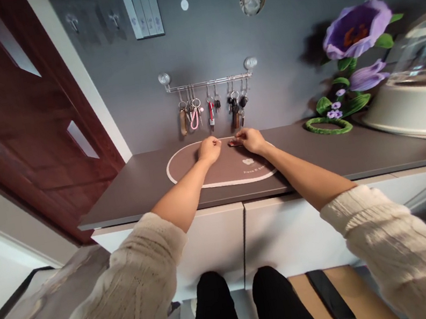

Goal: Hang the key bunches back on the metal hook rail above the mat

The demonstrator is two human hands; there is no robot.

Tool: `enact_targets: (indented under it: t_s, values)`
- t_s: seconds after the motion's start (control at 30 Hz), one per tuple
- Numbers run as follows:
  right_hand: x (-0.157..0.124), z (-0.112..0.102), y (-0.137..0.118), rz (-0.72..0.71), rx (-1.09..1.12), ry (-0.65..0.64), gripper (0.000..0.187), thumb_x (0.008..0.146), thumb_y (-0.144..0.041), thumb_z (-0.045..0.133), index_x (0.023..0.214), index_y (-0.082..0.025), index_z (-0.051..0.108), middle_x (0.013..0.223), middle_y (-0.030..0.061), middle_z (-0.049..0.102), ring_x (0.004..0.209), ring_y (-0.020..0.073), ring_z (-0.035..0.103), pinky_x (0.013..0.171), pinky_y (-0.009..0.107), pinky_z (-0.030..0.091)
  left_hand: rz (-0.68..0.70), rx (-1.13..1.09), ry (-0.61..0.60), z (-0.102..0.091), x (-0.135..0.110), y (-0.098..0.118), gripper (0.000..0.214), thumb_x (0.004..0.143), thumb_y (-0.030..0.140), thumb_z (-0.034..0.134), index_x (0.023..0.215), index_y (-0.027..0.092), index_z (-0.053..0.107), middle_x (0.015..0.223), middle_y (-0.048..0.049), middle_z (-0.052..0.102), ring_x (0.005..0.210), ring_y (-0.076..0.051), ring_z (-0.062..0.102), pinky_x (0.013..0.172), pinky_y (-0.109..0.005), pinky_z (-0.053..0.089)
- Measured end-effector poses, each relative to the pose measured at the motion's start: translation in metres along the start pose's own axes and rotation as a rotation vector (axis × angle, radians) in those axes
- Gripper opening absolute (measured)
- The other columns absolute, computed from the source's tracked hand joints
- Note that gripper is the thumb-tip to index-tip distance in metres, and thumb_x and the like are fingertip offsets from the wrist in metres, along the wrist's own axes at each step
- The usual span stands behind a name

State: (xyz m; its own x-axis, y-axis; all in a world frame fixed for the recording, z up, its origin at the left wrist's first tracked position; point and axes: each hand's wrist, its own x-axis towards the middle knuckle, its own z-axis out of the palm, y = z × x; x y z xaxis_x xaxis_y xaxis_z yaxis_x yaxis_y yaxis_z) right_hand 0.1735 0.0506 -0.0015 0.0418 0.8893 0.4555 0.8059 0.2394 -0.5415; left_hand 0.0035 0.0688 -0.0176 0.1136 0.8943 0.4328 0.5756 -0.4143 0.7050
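My left hand is closed above the brown oval mat, its fingertips pinched together; whatever is between them, if anything, is too small to make out. Close by on the right, my right hand pinches a small flat dark piece with reddish edges, low over the far part of the mat. The mat has a pale border, with a white flower print and lettering near its right end. Behind both hands, several keys hang from a clear rail on the grey wall, among them a pink loop and a red key fob.
A purple flower ornament with a green ring base stands right on the dark countertop, beside a white appliance with a clear dome. White cabinet doors are below. A black phone lies on a cardboard box.
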Motion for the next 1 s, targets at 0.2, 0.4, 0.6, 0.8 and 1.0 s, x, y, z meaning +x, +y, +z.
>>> enact_targets:
  t_s: [0.2, 0.4, 0.6, 0.8, 1.0]
  values:
    - [0.016, 0.012, 0.008, -0.152, -0.277, -0.025, 0.022, 0.077, -0.021, 0.052, 0.094, -0.016, 0.067, 0.097, 0.0097, 0.065, 0.090, 0.0182, 0.056, 0.084, 0.027, 0.038, -0.021, 0.036, -0.036, 0.002, 0.000, -0.002, 0.014, 0.075, 0.022, 0.050, 0.080, 0.017, 0.062, 0.083, -0.0036, 0.066, 0.072, -0.013, 0.056, 0.069, -0.024, 0.041]
    - [0.020, 0.014, 0.011, -0.212, -0.370, -0.094, 0.022, 0.079, -0.023, 0.050, 0.089, -0.019, 0.069, 0.093, 0.0073, 0.066, 0.084, 0.0170, 0.057, 0.081, 0.027, 0.038, -0.029, 0.069, -0.053, -0.001, -0.003, 0.003, 0.012, 0.074, 0.021, 0.051, 0.078, 0.018, 0.062, 0.083, -0.0032, 0.066, 0.073, -0.013, 0.056, 0.070, -0.025, 0.041]
    - [0.019, 0.008, 0.006, -0.194, -0.359, -0.077, 0.018, 0.074, -0.024, 0.055, 0.084, -0.019, 0.070, 0.090, 0.0067, 0.066, 0.081, 0.0172, 0.057, 0.076, 0.026, 0.040, -0.016, 0.057, -0.051, -0.001, -0.003, 0.004, 0.012, 0.074, 0.020, 0.051, 0.077, 0.018, 0.062, 0.082, -0.0033, 0.066, 0.073, -0.014, 0.056, 0.070, -0.025, 0.041]
    - [0.013, -0.005, 0.000, -0.131, -0.157, -0.124, 0.012, 0.069, -0.024, 0.060, 0.075, -0.018, 0.068, 0.076, 0.0022, 0.067, 0.069, 0.0136, 0.057, 0.067, 0.023, 0.041, 0.003, 0.040, -0.038, 0.000, -0.001, 0.004, 0.012, 0.074, 0.019, 0.051, 0.077, 0.017, 0.062, 0.082, -0.0037, 0.065, 0.074, -0.014, 0.056, 0.070, -0.025, 0.042]
    - [0.004, -0.015, -0.012, -0.114, 0.022, -0.135, 0.016, 0.068, -0.030, 0.061, 0.072, -0.016, 0.066, 0.069, 0.0018, 0.066, 0.063, 0.0120, 0.056, 0.061, 0.022, 0.040, 0.105, -0.030, -0.014, -0.002, -0.001, 0.007, 0.014, 0.076, 0.022, 0.050, 0.080, 0.014, 0.062, 0.082, -0.0051, 0.064, 0.073, -0.013, 0.055, 0.071, -0.026, 0.042]
